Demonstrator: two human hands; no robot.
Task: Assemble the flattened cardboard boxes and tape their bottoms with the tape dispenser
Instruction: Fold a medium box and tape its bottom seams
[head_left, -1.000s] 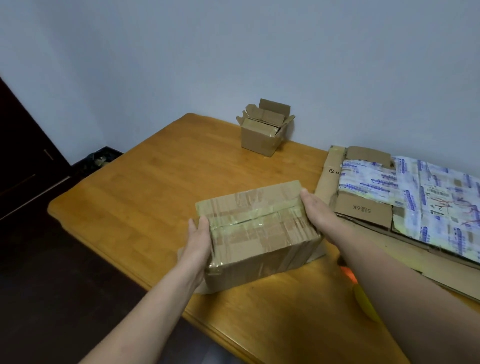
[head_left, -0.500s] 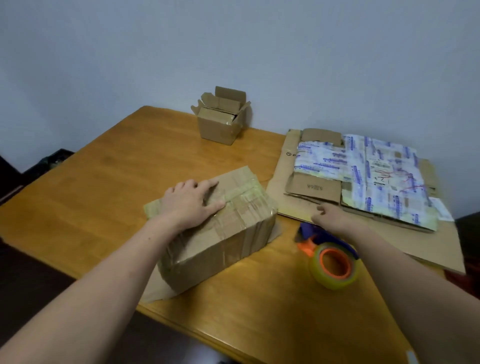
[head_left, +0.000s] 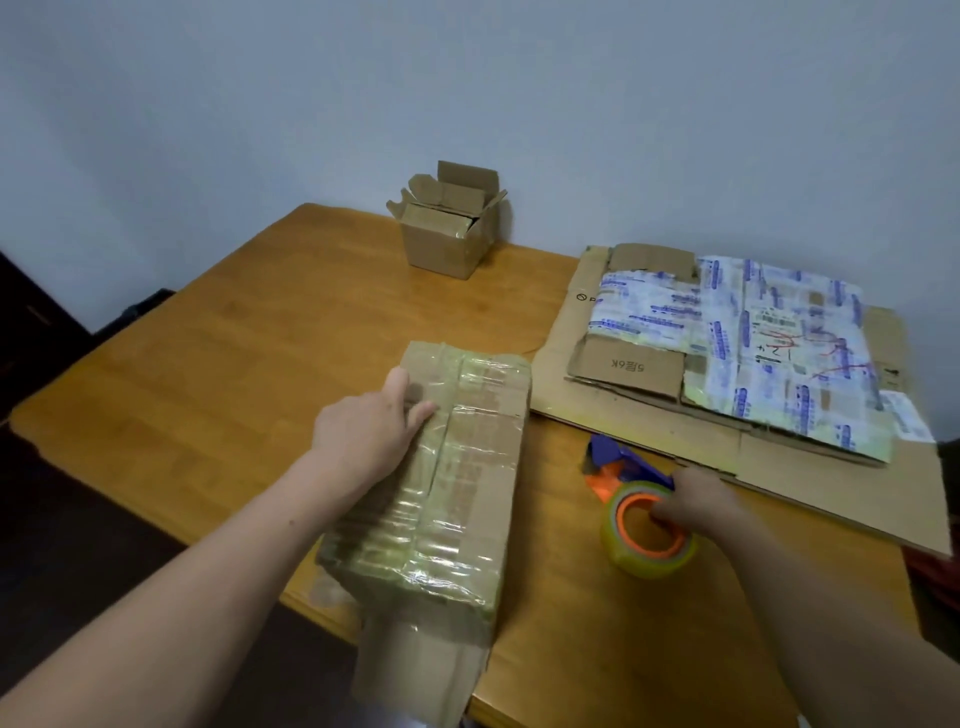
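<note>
Brown cardboard wrapped in shiny clear tape fills the middle of my view: the assembled box (head_left: 467, 478) lies lengthwise on the wooden surface (head_left: 234, 364), its taped seam facing up and its near end, with a loose flap, reaching past the edge closest to me. My left hand (head_left: 363, 431) rests flat on the far left part of its top, the fingers (head_left: 415, 413) laid out nearly straight across the tape and gripping nothing. To the right of the box, apart from it, the tape dispenser (head_left: 631, 467) sits on the surface, with its purple handle and orange frame pointing away from me and the yellowish roll with its orange core nearest me. My right hand (head_left: 698, 501) is on that roll, fingers curled round its far rim and into the core, holding it. Just beyond the dispenser lies the stack of flattened cardboard (head_left: 649, 431), a large plain sheet at the bottom and smaller pieces on top, one covered with white tape printed in blue. At the far edge of the surface, close to the pale wall (head_left: 467, 78), a small box (head_left: 447, 249) stands upright with its top flaps open.
</note>
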